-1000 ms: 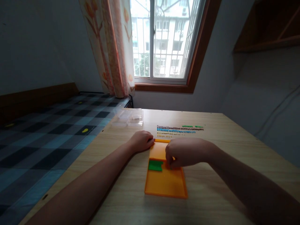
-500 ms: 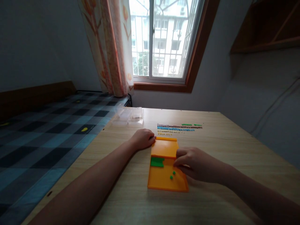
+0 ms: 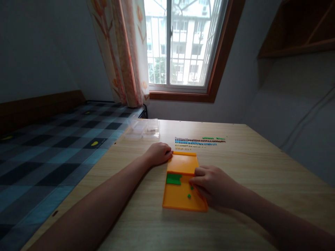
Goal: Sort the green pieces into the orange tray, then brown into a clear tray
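Observation:
An orange plastic tray with two sections lies flat on the table. Packed together in the upper left of its nearer section is a block of small green pieces. Two loose green pieces lie to the right, one a green cube and the other a piece just under my right fingers. My left hand is closed at the tray's far left corner, gripping its edge. Reaching over the tray's right side, my right hand has thumb and fingers pinched together; whatever they hold is hidden.
Rows of tiny brown, blue, yellow and green pieces lie beyond the tray. Clear plastic boxes stand at the table's far left. A checked bed borders the left side, and a window is ahead.
My right hand has moved left over the tray, closer to the green block and partly over one loose piece. The tray appears slightly further left in view. My left hand keeps its place at the corner.

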Available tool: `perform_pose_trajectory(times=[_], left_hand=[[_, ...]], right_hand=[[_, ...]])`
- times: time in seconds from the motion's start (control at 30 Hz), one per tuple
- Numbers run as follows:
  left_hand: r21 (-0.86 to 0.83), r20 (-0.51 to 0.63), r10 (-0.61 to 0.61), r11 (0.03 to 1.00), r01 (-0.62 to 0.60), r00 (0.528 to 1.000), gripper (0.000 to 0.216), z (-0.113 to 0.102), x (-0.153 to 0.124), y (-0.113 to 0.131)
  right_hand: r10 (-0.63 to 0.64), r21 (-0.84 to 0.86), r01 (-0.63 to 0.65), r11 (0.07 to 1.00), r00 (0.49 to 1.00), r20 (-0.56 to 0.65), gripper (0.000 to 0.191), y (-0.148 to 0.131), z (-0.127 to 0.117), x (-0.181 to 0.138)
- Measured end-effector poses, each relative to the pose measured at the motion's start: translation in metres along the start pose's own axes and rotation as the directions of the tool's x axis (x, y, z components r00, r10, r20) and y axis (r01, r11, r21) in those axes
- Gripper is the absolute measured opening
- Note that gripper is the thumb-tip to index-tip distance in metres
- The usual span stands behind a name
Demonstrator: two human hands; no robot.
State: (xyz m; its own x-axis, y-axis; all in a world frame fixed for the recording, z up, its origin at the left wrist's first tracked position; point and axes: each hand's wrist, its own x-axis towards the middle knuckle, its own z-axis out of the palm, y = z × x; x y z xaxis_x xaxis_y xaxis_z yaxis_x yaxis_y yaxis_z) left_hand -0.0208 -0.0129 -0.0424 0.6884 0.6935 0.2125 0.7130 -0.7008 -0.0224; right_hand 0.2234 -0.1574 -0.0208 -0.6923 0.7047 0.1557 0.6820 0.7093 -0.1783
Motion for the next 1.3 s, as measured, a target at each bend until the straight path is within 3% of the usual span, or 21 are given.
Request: perform_pose_trajectory(times=[0.7, 0.93, 1.3], left_hand=[[0.005, -0.012, -0.002, 1.0, 0.002, 1.0, 0.035, -0.001, -0.001, 0.0], [-0.019, -0.011, -0.003, 1.0, 0.002, 1.0, 0.033, -0.002, -0.002, 0.001], [-0.008, -0.008, -0.002, 1.0, 0.002, 1.0, 0.029, -0.001, -0.001, 0.001]], right_hand=[[0.077, 0.079, -0.065, 0.995, 0.985, -0.154, 0.022, 0.003, 0.019, 0.014], [0.049, 0.088, -0.036, 0.995, 0.988, -0.148, 0.025, 0.003, 0.017, 0.008], [0.108, 0.162, -0.089, 0.983, 0.987, -0.118, 0.029, -0.014, 0.025, 0.015]])
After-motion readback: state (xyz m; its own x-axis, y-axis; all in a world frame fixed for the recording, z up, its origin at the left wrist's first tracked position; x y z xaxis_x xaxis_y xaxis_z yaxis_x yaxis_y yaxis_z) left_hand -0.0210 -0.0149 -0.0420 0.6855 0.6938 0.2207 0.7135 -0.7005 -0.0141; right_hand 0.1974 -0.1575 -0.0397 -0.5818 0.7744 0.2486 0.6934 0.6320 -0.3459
